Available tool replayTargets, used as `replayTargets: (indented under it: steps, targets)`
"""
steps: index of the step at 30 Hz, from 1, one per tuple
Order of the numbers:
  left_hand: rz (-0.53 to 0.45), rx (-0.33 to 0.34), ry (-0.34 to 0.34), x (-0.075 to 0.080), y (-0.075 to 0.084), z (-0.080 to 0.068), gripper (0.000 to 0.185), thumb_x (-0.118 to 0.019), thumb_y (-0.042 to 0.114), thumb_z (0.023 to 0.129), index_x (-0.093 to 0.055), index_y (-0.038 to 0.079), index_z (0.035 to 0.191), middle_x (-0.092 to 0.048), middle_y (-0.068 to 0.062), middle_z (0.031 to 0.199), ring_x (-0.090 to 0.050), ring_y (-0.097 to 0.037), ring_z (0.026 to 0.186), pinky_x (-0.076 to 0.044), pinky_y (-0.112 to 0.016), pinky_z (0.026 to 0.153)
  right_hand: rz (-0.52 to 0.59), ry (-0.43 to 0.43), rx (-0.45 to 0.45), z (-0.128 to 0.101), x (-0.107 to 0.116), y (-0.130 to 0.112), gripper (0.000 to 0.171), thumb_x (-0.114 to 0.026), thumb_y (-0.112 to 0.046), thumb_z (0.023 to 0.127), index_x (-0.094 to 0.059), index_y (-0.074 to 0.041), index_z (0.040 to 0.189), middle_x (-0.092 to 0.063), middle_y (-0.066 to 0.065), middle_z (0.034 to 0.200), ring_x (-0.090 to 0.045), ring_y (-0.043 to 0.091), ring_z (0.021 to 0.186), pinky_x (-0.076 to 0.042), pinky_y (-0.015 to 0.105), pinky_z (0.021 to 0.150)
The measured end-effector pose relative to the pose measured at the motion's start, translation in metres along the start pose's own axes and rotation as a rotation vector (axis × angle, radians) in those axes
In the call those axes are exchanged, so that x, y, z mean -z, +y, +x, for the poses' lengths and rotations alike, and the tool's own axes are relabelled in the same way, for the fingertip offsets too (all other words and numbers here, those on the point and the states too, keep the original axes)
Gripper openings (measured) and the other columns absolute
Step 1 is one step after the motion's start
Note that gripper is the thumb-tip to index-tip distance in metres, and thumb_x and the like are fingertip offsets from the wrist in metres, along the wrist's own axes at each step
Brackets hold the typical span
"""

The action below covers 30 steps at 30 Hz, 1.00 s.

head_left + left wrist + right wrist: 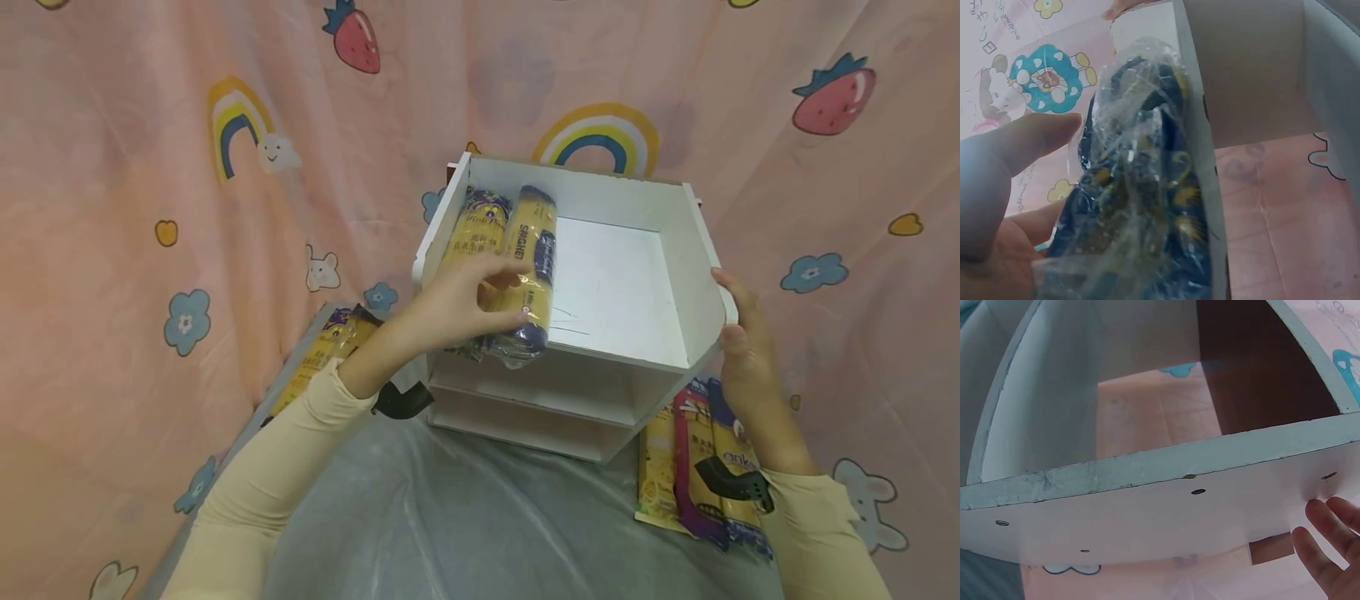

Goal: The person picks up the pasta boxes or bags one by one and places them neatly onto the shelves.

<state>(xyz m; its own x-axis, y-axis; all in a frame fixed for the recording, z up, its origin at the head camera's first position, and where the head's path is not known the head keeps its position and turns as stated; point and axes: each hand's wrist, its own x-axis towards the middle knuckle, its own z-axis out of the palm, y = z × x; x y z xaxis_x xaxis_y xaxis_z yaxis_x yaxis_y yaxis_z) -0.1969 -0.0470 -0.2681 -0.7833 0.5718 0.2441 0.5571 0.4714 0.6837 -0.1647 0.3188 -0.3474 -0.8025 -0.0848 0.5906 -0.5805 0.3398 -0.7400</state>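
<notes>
A white shelf unit (697, 250) stands on the table, its top compartment facing me. Two yellow and purple wrapped packs lie at that compartment's left side. My left hand (504, 293) grips the nearer pack (532, 250), which juts over the front edge, while the other pack (476, 229) lies against the left wall. In the left wrist view the clear-wrapped pack (1141, 206) sits between my thumb (1016, 150) and the shelf's panel edge (1200, 156). My right hand (731, 312) rests flat on the shelf's right side panel (1147, 506), with the fingers (1329, 544) straight against it.
More yellow packs lie on the table left of the shelf (330, 346), and several lie at the right by my wrist (690, 467). The table (465, 517) has a grey cover. A pink patterned curtain (150, 208) closes in the back and sides.
</notes>
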Motion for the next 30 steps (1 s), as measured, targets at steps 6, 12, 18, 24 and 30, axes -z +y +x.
replayTargets:
  steps: [6,12,18,24,30]
  targets:
    - [0.014,0.01,0.006,-0.004,-0.003,-0.007,0.062,-0.081,0.026,0.083,-0.057,0.01,0.138,-0.066,-0.005,0.123,-0.062,-0.016,0.111,-0.054,-0.029,0.092,0.006,-0.006,-0.032,-0.001,-0.001,-0.001,0.066,-0.052,-0.047,0.099,-0.035,-0.013,0.153,-0.032,0.006,0.155,-0.041,0.018,0.131,-0.044,0.017,0.098]
    - [0.049,0.031,0.007,-0.006,-0.004,-0.017,0.06,-0.08,0.028,0.084,-0.058,0.012,0.137,-0.066,-0.003,0.122,-0.062,-0.013,0.113,-0.053,-0.028,0.096,0.001,-0.011,-0.041,-0.001,-0.001,0.0,0.065,-0.052,-0.047,0.1,-0.034,-0.013,0.153,-0.031,0.005,0.155,-0.039,0.019,0.133,-0.044,0.02,0.102]
    - [0.112,0.013,0.029,-0.007,-0.003,-0.023,0.054,-0.078,0.029,0.085,-0.062,0.012,0.133,-0.068,-0.001,0.122,-0.062,-0.013,0.113,-0.051,-0.029,0.098,-0.022,-0.007,-0.004,-0.001,-0.002,0.001,0.064,-0.05,-0.046,0.1,-0.036,-0.012,0.152,-0.034,0.005,0.154,-0.042,0.018,0.131,-0.044,0.017,0.099]
    - [0.162,-0.019,0.061,-0.01,-0.005,-0.026,0.052,-0.079,0.032,0.085,-0.063,0.014,0.132,-0.069,0.0,0.12,-0.06,-0.014,0.113,-0.05,-0.032,0.1,-0.02,-0.004,0.003,0.0,-0.003,0.0,0.065,-0.052,-0.047,0.1,-0.036,-0.011,0.152,-0.035,0.004,0.154,-0.043,0.018,0.131,-0.045,0.018,0.101]
    - [0.074,-0.075,0.094,-0.009,-0.011,-0.029,0.051,-0.08,0.027,0.084,-0.064,0.014,0.131,-0.067,-0.001,0.119,-0.06,-0.013,0.108,-0.054,-0.029,0.088,-0.002,-0.005,-0.014,-0.001,-0.002,0.0,0.067,-0.051,-0.049,0.1,-0.034,-0.012,0.153,-0.031,0.005,0.155,-0.04,0.018,0.131,-0.043,0.019,0.101]
